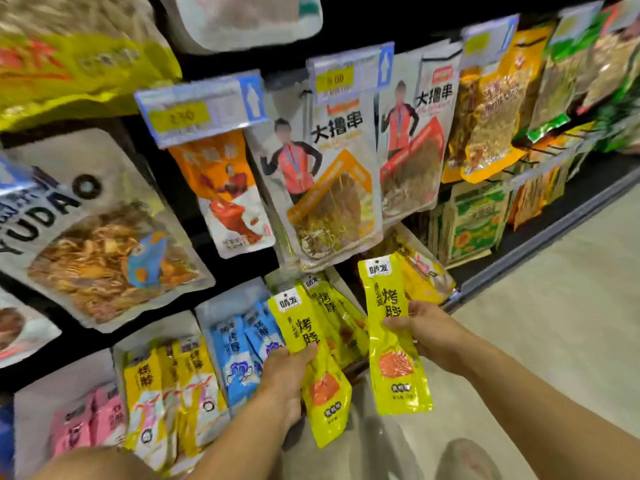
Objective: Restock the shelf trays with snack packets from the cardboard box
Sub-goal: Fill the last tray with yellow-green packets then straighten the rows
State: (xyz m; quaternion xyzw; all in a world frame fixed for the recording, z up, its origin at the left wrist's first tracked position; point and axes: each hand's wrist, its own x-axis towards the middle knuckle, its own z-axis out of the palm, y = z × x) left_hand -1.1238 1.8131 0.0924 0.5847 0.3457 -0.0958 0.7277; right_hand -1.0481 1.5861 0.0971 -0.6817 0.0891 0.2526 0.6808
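My left hand [284, 380] grips one yellow-green packet [325, 389]; my right hand [427, 330] pinches a second packet [393, 362]; blue packets [239, 351] stand just left of my left hand.

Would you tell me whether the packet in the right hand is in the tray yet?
Out. The right hand pinches the packet upright in the air, apart from the shelved packets.

A lime-yellow packet [325, 389] at lower centre and a matching packet [391, 365] to its right each carry an orange patch and black characters. Left of them are blue-and-white packets [239, 351], yellow-and-white packets [156, 393] and pink packets [83, 424]. Above, blue-edged price tags [201, 109] bear yellow labels.
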